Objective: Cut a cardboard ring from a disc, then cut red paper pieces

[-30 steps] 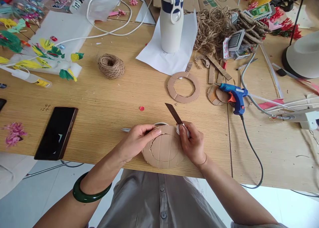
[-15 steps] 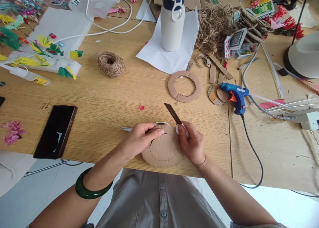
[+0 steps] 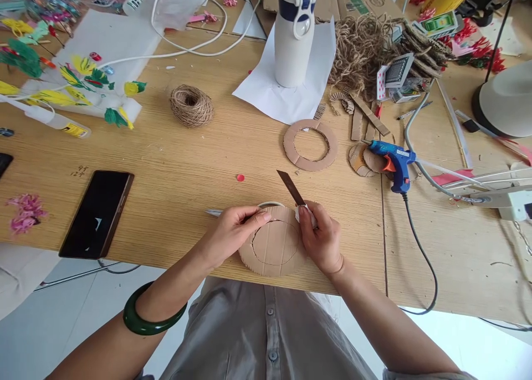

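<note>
A round cardboard disc (image 3: 272, 247) with a circle scored or cut inside it lies at the table's front edge. My left hand (image 3: 235, 230) grips its upper left rim, thumb on top. In my right hand (image 3: 322, 239) is a dark knife blade (image 3: 292, 188) with white wrapping around its lower end; it points up and left, off the disc. That hand rests against the disc's right rim. Part of a white ring-shaped edge shows behind the disc, mostly hidden. A pointed metal tip (image 3: 214, 212) sticks out left of my left hand. Beyond lies a cut cardboard ring (image 3: 291, 147).
A blue glue gun (image 3: 394, 157) with its cord lies right, near cardboard scraps. A white bottle (image 3: 295, 42) stands on paper at the back. Twine ball (image 3: 192, 106), phone (image 3: 96, 214) and a glue bottle (image 3: 62, 122) are left. Tangled twine (image 3: 357, 47) sits behind.
The view has shifted slightly, so the table things appear a little further right. Both hands keep their hold on the disc and blade, with hardly any movement.
</note>
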Available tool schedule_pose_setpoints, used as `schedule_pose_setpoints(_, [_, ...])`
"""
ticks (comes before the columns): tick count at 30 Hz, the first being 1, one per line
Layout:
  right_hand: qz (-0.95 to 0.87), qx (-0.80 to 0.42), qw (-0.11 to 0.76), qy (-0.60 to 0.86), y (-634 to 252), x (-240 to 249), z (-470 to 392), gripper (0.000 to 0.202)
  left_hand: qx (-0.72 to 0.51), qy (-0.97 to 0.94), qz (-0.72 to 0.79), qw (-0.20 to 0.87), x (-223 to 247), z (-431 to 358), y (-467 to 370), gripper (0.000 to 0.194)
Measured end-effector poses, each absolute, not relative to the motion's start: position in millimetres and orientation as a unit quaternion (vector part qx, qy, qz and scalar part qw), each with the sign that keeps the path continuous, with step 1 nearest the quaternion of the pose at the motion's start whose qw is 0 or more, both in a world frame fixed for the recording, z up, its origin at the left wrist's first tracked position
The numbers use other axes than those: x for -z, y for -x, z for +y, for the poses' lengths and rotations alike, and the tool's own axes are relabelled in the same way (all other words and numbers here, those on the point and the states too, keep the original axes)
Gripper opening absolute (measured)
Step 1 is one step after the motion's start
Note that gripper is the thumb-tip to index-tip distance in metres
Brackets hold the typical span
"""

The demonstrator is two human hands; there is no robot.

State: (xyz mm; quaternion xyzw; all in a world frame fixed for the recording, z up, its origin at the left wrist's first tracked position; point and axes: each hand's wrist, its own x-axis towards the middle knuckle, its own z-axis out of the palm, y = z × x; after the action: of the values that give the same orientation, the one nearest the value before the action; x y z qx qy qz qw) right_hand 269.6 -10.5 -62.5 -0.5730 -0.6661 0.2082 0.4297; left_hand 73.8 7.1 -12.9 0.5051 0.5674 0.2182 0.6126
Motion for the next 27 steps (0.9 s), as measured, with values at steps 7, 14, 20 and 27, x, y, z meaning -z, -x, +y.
schedule_pose_setpoints(7, [-0.669, -0.203, 0.416, 0.581, -268.3, 62.7, -13.1, 0.016, -0.203, -0.514, 0.567, 0.611, 17.9, 6.8, -69.2, 0.038])
schedule_pose_setpoints(14, [-0.677, -0.223, 0.384, 0.587, -265.9, 54.0, -10.0, 0.016, -0.265, -0.643, 0.56, 0.449, 16.2, 3.5, -61.8, 0.028])
schedule_pose_setpoints(20, [-0.724, -0.229, 0.333, 0.558, -260.4, 54.8, 9.7, 0.019, -0.381, -0.762, 0.465, 0.24, 27.3, -8.5, -56.2, 0.025])
schedule_pose_setpoints(27, [-0.777, -0.202, 0.29, 0.52, -251.4, 58.0, 29.6, 0.022, -0.34, -0.809, 0.445, 0.178, 51.7, -21.0, -54.4, 0.036])
